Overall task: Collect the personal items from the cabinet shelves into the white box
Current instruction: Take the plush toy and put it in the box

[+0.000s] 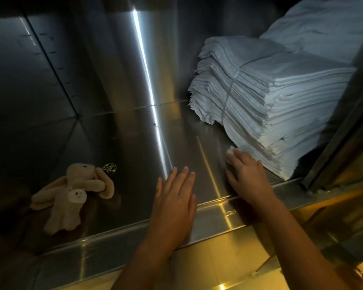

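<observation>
Steel shelf (134, 143): polished and streaked with reflections; everything named below lies on it.
Left hand (174, 204): flat on the shelf near the front lip, fingers straight and slightly spread, holding nothing.
Right hand (247, 178): at the bottom front corner of the stack of cloths (270, 105), fingertips on a small white lump (231, 151); I cannot tell whether they pinch it or only touch it.
Stack of cloths: white, folded, tied with a string (228, 95), at the right of the shelf; probably stock, not a personal item.
Rabbit toy (76, 191): cream plush with long floppy ears and limbs, lying on the left of the shelf, well apart from both hands.
Ring (109, 167): small and metal, just beside the rabbit's head; probably its keyring, though I cannot see the join.
Step in hand: seemingly checking the stack's foot for anything tucked there.
Doing it well: lift only the corner so the tied pile stays square, then reach left and take the rabbit by its body so that the ring comes along.
White box: out of view.
</observation>
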Motion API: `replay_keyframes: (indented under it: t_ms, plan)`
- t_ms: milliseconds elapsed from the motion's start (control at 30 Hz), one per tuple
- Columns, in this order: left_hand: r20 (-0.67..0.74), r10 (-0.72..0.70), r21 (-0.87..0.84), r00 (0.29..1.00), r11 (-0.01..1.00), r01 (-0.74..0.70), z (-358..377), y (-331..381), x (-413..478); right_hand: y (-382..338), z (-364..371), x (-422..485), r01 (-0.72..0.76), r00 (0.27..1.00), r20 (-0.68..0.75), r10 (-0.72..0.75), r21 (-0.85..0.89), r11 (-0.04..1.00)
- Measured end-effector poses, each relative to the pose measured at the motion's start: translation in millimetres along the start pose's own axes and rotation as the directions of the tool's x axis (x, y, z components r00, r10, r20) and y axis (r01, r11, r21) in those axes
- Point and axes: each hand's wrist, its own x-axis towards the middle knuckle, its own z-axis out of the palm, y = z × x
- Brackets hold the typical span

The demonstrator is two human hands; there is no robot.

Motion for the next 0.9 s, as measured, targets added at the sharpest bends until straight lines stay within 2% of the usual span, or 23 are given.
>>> replay_keyframes:
  t_ms: [133, 367, 533, 733, 900]
  plan:
    - [0.003, -0.013, 0.000, 1.000, 1.000, 0.013, 6.5, -5.9, 3.0, 3.3, 8.6, 12.6, 0.035, 0.999, 0.013, -0.035, -0.046, 0.998]
    - [-0.024, -0.027, -0.032, 0.999, 0.999, 0.026, 9.9, -1.9, 10.5, 4.4, 12.8, 20.9, 0.032, 0.999, 0.008, -0.032, -0.025, 0.999]
    - [-0.038, -0.046, -0.051, 0.998, 0.998, 0.044, 9.3, -4.7, 8.2, -19.7, 17.4, -1.1, 0.154, 0.988, 0.013, -0.155, 0.061, 0.986]
    - [-0.008, -0.107, -0.010, 0.994, 0.994, 0.107, 7.3, -20.4, -1.6, -61.6, 25.0, -27.7, 0.324, 0.936, 0.087, -0.341, 0.171, 0.931]
    - [-0.027, -0.164, 0.016, 0.986, 0.986, 0.165, 0.8, -33.9, -14.2, -70.6, 18.4, -24.6, 0.379, 0.925, -0.066, -0.373, 0.211, 0.901]
